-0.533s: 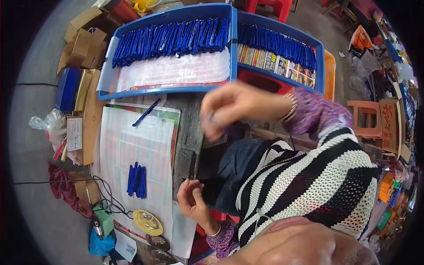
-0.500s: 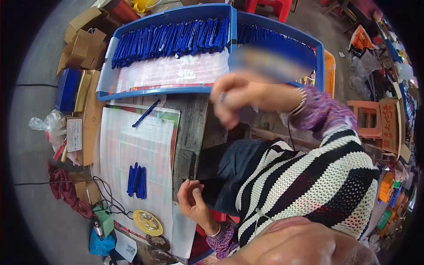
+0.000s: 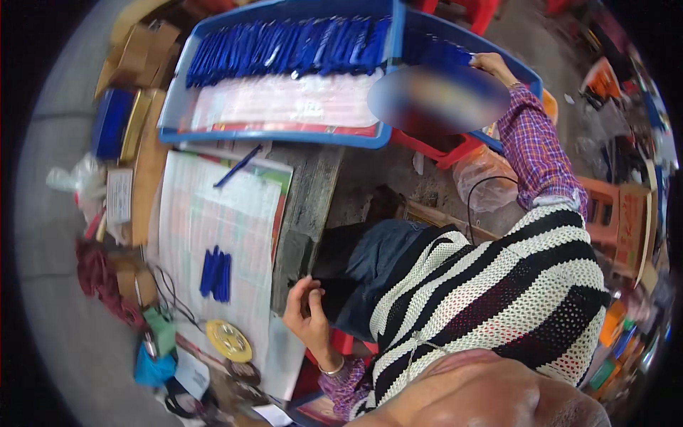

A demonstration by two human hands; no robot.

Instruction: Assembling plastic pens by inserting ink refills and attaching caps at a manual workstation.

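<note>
My right hand (image 3: 496, 67) reaches to the far rim of the right-hand blue tray (image 3: 523, 71). Its fingers are bent together beside the slim blue stick-like pieces (image 3: 437, 51) packed there; what they pinch, if anything, is hidden. Over the near edge of the worktable my left hand (image 3: 307, 313) hovers, fingers curled but thumb apart, with nothing visible in it. On the white sheet (image 3: 185, 213) lie a small bunch of blue pieces (image 3: 215, 275) and, farther off, a single blue piece (image 3: 238, 166). A dense row of them (image 3: 292, 46) fills the back of the left tray (image 3: 277, 135).
A round yellow dish (image 3: 228, 340) sits at the sheet's lower end. Cardboard boxes (image 3: 146, 53), a blue box (image 3: 114, 124) and a cable (image 3: 171, 292) line the left side. Red stools (image 3: 466, 11) and a clear plastic bag (image 3: 487, 178) stand beyond the table. A blurred oval covers part of the right tray.
My right hand has swung up and right, from in front of the trays to the right tray's far side. The left hand stays near the table edge. The view has shifted slightly.
</note>
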